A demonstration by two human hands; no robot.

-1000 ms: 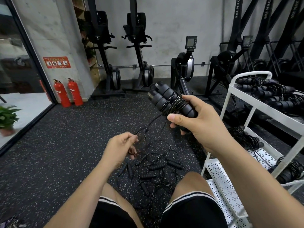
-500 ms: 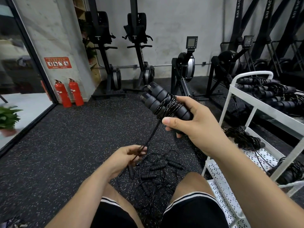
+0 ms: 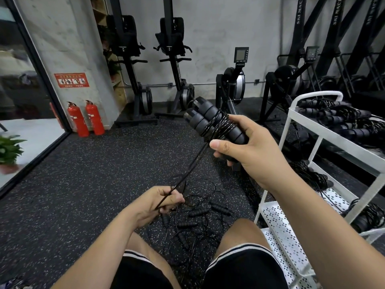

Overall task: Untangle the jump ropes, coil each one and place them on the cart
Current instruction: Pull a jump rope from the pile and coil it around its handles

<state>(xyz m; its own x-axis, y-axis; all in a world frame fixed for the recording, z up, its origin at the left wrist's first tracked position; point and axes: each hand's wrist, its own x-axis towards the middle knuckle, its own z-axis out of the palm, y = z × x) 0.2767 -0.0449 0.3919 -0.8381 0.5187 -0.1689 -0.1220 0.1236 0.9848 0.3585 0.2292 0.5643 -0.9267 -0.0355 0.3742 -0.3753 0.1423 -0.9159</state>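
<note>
My right hand point(image 3: 248, 151) grips two black foam handles of a jump rope point(image 3: 210, 119), held side by side with black cord wound around their middle. The cord point(image 3: 189, 167) runs taut down and left to my left hand point(image 3: 160, 203), which pinches it above my knees. A tangle of jump ropes point(image 3: 198, 217) with several black handles lies on the floor between my legs. The white cart point(image 3: 308, 130) stands to my right, with coiled ropes point(image 3: 333, 119) on its top shelf and more point(image 3: 308, 174) on the lower shelves.
Rowing machines point(image 3: 233, 88) and upright trainers point(image 3: 129, 65) line the back wall. Two red fire extinguishers point(image 3: 85, 119) stand by the pillar at left, beside a glass wall and a potted plant point(image 3: 8, 151). The floor is black speckled rubber.
My left hand has dropped lower and toward me, pulling the cord taut. My right hand has tilted the wrapped handles slightly left and down.
</note>
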